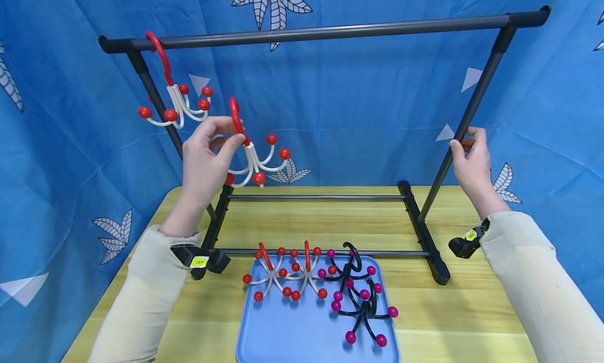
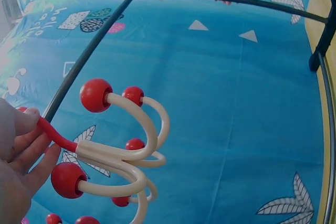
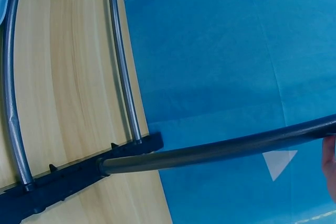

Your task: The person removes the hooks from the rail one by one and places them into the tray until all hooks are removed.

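Note:
My left hand (image 1: pixel 207 158) pinches the red hook of a white multi-arm hanger (image 1: pixel 251 156) whose curved arms end in red balls. It hangs in the air below the rack's top bar (image 1: pixel 321 33); in the left wrist view the hanger (image 2: pixel 110 156) fills the near left, its red stem between thumb and fingers. A matching hanger (image 1: pixel 176 103) hangs from the bar's left end. My right hand (image 1: pixel 473 161) grips the right upright post (image 1: pixel 476 98) of the black rack, thumb in front and fingers behind. Only its fingertips show at the right wrist view's edge.
A blue tray (image 1: pixel 288 337) stands on the wooden table (image 1: pixel 476 310) before the rack. It holds two red-and-white hangers (image 1: pixel 306 274) and two black ones (image 1: pixel 364 310) with magenta balls. Black rack feet (image 1: pixel 424 237) and low crossbars (image 1: pixel 316 197) span the table; blue cloth (image 1: pixel 340 116) hangs behind.

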`<state>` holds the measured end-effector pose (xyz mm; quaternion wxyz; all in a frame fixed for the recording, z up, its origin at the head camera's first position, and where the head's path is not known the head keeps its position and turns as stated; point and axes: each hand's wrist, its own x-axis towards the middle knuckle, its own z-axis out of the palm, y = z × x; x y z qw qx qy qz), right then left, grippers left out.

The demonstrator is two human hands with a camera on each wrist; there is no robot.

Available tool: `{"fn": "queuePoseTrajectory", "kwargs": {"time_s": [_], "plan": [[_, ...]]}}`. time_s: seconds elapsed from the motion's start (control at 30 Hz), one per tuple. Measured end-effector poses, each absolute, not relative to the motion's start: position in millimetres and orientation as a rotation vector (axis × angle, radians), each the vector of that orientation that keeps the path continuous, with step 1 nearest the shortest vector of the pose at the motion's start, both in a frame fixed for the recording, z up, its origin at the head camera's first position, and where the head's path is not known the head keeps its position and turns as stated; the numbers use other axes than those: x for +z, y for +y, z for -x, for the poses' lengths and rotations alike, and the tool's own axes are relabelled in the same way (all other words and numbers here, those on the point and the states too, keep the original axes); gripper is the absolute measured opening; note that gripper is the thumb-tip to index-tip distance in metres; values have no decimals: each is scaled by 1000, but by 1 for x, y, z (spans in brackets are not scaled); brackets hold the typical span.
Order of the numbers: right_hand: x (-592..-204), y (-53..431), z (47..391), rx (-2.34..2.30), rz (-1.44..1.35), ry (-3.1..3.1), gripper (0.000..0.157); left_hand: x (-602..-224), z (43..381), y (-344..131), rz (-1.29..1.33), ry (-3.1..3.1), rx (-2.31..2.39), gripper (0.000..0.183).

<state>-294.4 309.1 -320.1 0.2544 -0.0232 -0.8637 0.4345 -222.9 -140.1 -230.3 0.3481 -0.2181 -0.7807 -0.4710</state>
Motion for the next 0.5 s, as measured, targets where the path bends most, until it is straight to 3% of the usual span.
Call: {"fn": "queuePoseTrajectory", "kwargs": {"time_s": [0.5], "plan": [[-320,308,294,1204,76,-2342,41,-265,200,-129,690,-2060,-1247,20]]}}
